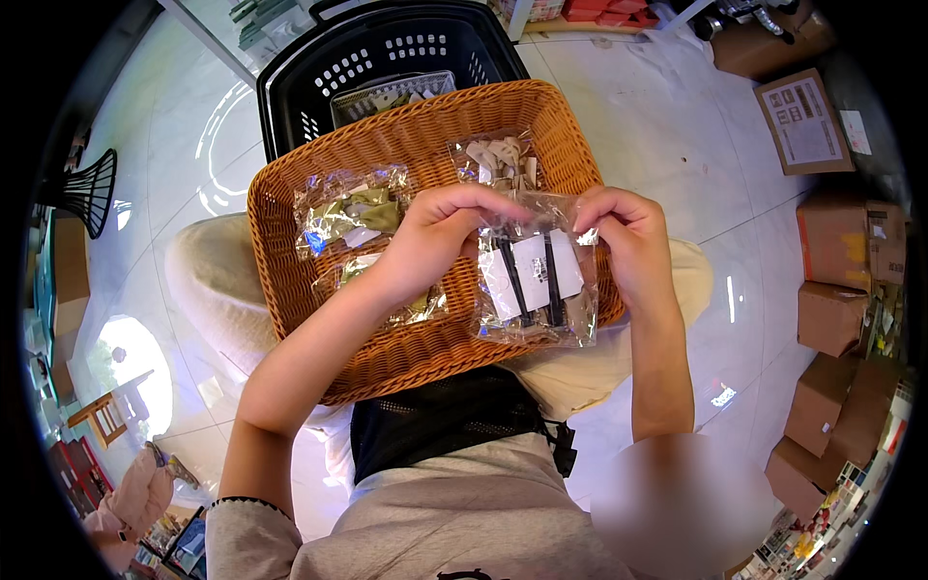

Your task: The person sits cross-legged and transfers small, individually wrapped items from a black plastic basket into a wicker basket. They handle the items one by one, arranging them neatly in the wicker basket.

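A clear plastic bag (536,279) hangs over the right part of a brown wicker basket (449,279). Inside it are a white card crossed by two black strips and some beige fabric. My left hand (453,217) grips the bag's upper left edge. At the upper right corner, my right hand (631,235) pinches the plastic between thumb and forefinger. The basket rests on my lap. In it lie a bag with an olive-green fabric bow (362,210), another green packet (417,312) partly behind my left forearm, and a packet with a beige bow (504,159).
Beyond the wicker basket stands a black plastic basket (391,43) holding a grey mesh tray (391,94). Several cardboard boxes (834,246) line the right side. A black wire stand (94,192) and a small wooden stool (101,420) are at left, with another person (138,493) at lower left.
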Tool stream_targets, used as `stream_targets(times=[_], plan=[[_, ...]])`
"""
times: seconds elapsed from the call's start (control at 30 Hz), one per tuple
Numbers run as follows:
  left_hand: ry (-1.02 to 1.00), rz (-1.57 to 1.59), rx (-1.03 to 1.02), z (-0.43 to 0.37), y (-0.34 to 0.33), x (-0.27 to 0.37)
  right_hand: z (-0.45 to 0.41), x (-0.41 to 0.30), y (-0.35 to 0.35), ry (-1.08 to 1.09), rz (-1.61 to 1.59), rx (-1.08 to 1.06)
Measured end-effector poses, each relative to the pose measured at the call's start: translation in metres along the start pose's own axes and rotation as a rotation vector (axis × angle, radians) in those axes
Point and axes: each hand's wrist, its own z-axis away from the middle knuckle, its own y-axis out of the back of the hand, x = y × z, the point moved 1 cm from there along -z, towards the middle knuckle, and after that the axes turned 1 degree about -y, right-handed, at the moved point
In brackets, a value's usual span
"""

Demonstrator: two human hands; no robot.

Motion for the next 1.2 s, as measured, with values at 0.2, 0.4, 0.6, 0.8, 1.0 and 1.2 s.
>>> stream_targets(times=[0.2,0.4,0.6,0.8,1.0,1.2], plan=[[-0.012,0.064,-0.155,0.006,0.010,-0.001,0.000,0.000,-0.001,0.065,0.065,-0.071],[-0.010,-0.140,0.101,0.008,-0.004,-0.003,0.002,-0.004,-0.001,0.185,0.219,-0.059],[-0.562,-0.741,0.104,0.005,-0.015,-0.001,0.008,-0.019,0.001,0.323,0.515,-0.076],[-1.240,-1.433,-0.242,0.006,-0.015,-0.028,0.017,0.003,0.013,0.592,1.134,-0.241],[-1.124,-1.458,-0.553,0.005,-0.021,-0.069,0.030,0.031,0.014,0.403,1.272,-0.420],[-0.930,-1.305,-0.721,0.004,-0.012,-0.070,0.017,0.017,-0.009,0.321,1.220,-0.384]])
